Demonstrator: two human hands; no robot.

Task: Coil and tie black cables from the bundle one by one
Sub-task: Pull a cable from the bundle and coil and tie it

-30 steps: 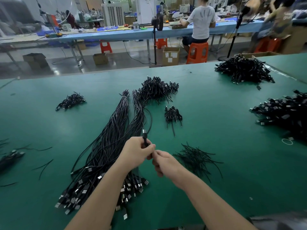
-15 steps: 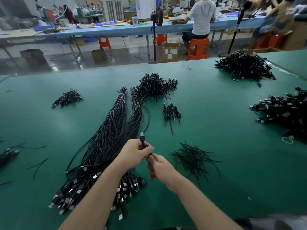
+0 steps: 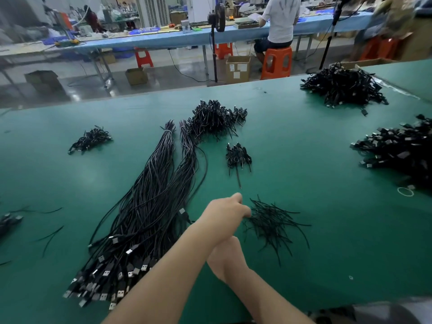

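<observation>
Green matting lay under everything I saw. My right hand sat nearest, its fingers hidden beneath my left forearm. My left hand reached across it, fingers curled at the loose ties; grip unclear. The cable bundle stretched away left of both.
</observation>
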